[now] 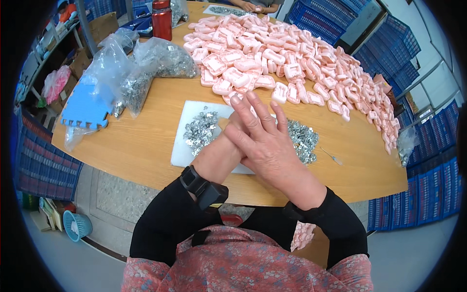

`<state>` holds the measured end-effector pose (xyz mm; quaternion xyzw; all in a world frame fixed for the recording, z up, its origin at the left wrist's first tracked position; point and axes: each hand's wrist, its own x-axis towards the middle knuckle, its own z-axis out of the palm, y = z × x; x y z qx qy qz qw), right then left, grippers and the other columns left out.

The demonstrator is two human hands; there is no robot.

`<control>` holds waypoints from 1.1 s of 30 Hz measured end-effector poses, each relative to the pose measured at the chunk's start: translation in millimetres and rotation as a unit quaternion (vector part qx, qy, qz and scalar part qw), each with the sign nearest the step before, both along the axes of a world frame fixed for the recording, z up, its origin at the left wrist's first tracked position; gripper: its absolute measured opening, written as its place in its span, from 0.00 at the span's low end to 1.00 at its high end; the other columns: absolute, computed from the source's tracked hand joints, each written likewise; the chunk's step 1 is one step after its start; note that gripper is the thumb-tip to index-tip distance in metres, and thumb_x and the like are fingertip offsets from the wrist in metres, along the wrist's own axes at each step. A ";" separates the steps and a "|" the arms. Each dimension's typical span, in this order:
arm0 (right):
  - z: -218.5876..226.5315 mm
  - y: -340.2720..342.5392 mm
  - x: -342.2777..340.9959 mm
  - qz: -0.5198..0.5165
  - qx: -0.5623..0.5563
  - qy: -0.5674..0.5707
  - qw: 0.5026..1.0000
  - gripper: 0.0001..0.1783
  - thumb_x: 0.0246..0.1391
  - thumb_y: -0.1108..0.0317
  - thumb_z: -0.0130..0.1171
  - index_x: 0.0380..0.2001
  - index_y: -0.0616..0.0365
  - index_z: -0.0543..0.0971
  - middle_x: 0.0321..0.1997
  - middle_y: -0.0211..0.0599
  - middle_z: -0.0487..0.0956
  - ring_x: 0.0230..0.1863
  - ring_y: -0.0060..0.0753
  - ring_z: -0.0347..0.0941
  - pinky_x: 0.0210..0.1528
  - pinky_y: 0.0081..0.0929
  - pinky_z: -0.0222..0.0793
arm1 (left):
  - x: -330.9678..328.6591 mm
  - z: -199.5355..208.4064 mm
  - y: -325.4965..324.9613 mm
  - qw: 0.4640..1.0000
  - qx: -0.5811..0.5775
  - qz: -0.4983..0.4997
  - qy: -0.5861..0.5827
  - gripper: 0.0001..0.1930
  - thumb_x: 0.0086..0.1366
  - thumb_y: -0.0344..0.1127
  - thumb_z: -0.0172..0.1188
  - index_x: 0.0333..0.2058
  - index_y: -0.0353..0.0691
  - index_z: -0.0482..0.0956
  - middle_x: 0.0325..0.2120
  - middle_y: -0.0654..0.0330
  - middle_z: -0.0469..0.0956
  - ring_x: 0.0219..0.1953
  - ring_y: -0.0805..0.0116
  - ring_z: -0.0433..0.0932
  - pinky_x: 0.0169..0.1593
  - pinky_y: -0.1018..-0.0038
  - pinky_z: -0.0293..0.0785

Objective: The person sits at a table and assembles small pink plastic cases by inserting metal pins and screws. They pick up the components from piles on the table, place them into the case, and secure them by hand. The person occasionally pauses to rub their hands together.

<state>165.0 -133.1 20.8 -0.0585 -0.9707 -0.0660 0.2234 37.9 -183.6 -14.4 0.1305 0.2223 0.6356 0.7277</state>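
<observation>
We find small silvery metal parts [200, 130] in two piles on a white board [180, 152]. Our left hand [229, 144] lies partly under our right hand [272, 143]; we cannot tell its grip. Right fingers [263, 116] extend, slightly apart. The wood-grain table [362, 179] bears a foam mat [87, 104], clear bags [115, 68], pink shells [311, 70]; lattice crates [395, 41] stand right.

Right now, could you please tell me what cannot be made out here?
In the head view:
Most fingers of the left hand, and whether they hold anything: hidden behind the right hand.
Middle of the white rectangular foam-like pad: covered by both hands.
Exact shapes of the small silver metal pieces: too small.
Co-worker opposite: head cut off by the upper edge.
</observation>
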 end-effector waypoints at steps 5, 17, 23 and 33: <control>9.0 -0.2 -4.4 0.005 0.050 0.005 0.999 0.32 0.28 0.68 0.74 0.45 0.42 0.77 0.74 0.29 0.61 0.76 0.44 0.52 0.72 0.58 0.44 | 4.0 -8.8 -10.3 1.000 -0.002 0.000 0.005 0.33 0.71 0.66 0.43 0.57 0.41 0.69 0.45 0.53 0.77 0.44 0.60 0.81 0.48 0.58 0.81; 26.0 4.4 -0.6 0.008 0.047 -0.035 0.998 0.29 0.45 0.66 0.64 0.54 0.46 0.75 0.69 0.32 0.67 0.75 0.44 0.53 0.70 0.71 0.42 | 9.2 -16.8 -7.6 0.999 -0.001 -0.010 0.031 0.32 0.72 0.65 0.44 0.57 0.42 0.69 0.46 0.53 0.77 0.44 0.61 0.80 0.48 0.59 0.81; 39.9 2.1 2.6 0.008 0.073 -0.139 0.988 0.36 0.42 0.57 0.71 0.58 0.48 0.74 0.68 0.34 0.68 0.75 0.46 0.52 0.70 0.73 0.41 | 14.6 -21.3 4.0 0.999 0.002 -0.016 0.040 0.32 0.72 0.65 0.44 0.57 0.42 0.69 0.46 0.53 0.77 0.44 0.61 0.80 0.48 0.59 0.80; 88.3 20.9 -51.3 -0.056 -0.123 -0.366 0.921 0.36 0.61 0.32 0.43 0.51 0.49 0.82 0.46 0.44 0.84 0.51 0.49 0.79 0.72 0.64 0.39 | 21.3 -26.1 22.3 0.999 0.019 0.001 0.044 0.31 0.72 0.64 0.45 0.57 0.42 0.69 0.46 0.54 0.77 0.45 0.61 0.80 0.48 0.59 0.80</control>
